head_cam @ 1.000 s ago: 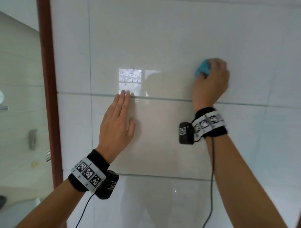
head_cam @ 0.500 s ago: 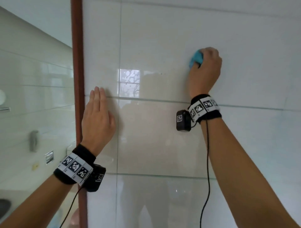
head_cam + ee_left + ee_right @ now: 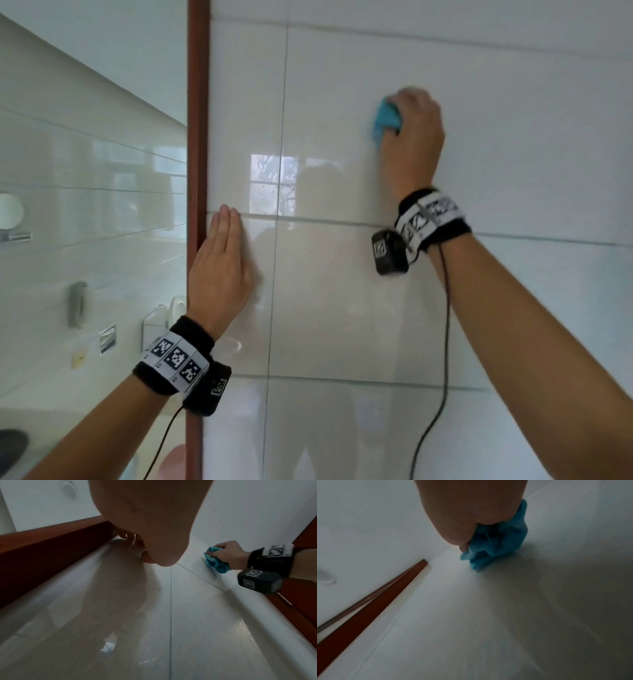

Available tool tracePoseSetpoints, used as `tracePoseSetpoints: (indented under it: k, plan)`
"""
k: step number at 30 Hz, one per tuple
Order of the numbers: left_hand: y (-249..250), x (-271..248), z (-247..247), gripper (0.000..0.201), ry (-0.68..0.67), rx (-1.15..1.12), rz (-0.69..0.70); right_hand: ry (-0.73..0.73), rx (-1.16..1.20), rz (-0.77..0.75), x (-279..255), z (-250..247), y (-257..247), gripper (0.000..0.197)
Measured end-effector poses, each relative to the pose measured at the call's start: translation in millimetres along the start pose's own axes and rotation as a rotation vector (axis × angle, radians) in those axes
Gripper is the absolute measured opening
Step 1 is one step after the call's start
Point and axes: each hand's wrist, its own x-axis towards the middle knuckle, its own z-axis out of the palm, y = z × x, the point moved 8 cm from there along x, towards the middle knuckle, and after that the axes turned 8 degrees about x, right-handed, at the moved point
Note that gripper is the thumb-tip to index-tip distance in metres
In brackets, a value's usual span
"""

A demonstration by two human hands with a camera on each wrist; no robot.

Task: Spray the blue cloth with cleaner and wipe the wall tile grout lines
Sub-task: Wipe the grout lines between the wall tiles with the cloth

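The right hand (image 3: pixel 412 137) had its fingers curled round the bunched blue cloth (image 3: pixel 386 120), pressing the wad against the white wall tile (image 3: pixel 342 102), apparently so the pressure fell on a small patch. The cloth sat on the tile face, between the horizontal grout line (image 3: pixel 325 221) below the wrist and another above, so it was seemingly mid-wipe and not on a line. The left hand (image 3: pixel 221 263) lay flat on the wall, fingers straight and together, just beside the red-brown frame (image 3: pixel 198 137), likely as a brace. No spray bottle or other container could be picked out with certainty.
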Motion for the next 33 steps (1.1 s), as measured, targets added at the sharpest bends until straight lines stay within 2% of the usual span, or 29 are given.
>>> tracePoseSetpoints:
  k: [2,5,7,9,11,12,15,16,18,20,23,27,29,33]
  plan:
    - [-0.9,0.0,-0.3,0.071,0.005,-0.018,0.003,0.007,-0.015,0.017,21.9,10.6,-6.7,0.035]
    - [-0.8,-1.0,0.2,0.071,0.008,-0.055,0.001,-0.079,-0.028,-0.071,-4.9,48.2,-32.5,0.039]
    - [-1.1,-2.1,1.2,0.071,0.006,-0.081,-0.002,-0.242,0.050,-0.238,-53.1,72.7,-61.6,0.041]
    - [-2.2,-4.1,2.7,0.073,0.003,-0.099,-0.009,-0.459,0.116,-0.502,-105.8,84.7,-91.9,0.038]
    - [-1.3,-7.5,3.4,0.075,-0.002,-0.112,0.002,-0.577,0.111,-0.702,-131.6,84.2,-102.8,0.033]
    - [-0.4,-9.8,3.2,0.074,-0.003,-0.116,0.003,-0.570,0.100,-0.677,-123.5,83.7,-100.5,0.031]
    - [2.6,-16.9,3.8,0.072,-0.021,-0.126,-0.021,-0.301,0.137,-0.356,-50.8,68.8,-80.8,0.035]
    - [4.1,-19.9,4.2,0.072,-0.024,-0.130,-0.030,-0.253,0.123,-0.268,-27.6,66.6,-72.8,0.035]
    - [5.8,-27.5,6.8,0.072,-0.033,-0.139,-0.032,-0.255,0.056,-0.191,-2.4,71.2,-67.2,0.034]
    - [4.6,-36.5,9.8,0.072,-0.041,-0.153,-0.027,-0.270,0.025,-0.203,-7.2,78.9,-69.9,0.033]
    - [-1.5,-47.4,14.6,0.072,-0.057,-0.171,-0.035,-0.293,0.050,-0.312,-61.6,87.6,-80.6,0.035]
    - [-3.4,-56.0,17.4,0.072,-0.053,-0.172,-0.022,-0.439,-0.014,-0.568,-173.0,98.3,-96.4,0.040]
    - [-2.0,-61.1,18.3,0.076,-0.066,-0.187,-0.026,-0.493,-0.038,-0.629,-228.8,97.5,-96.1,0.034]
    - [0.1,-71.7,16.9,0.085,-0.094,-0.189,-0.030,-0.485,0.052,-0.675,-307.8,79.9,-99.8,0.024]
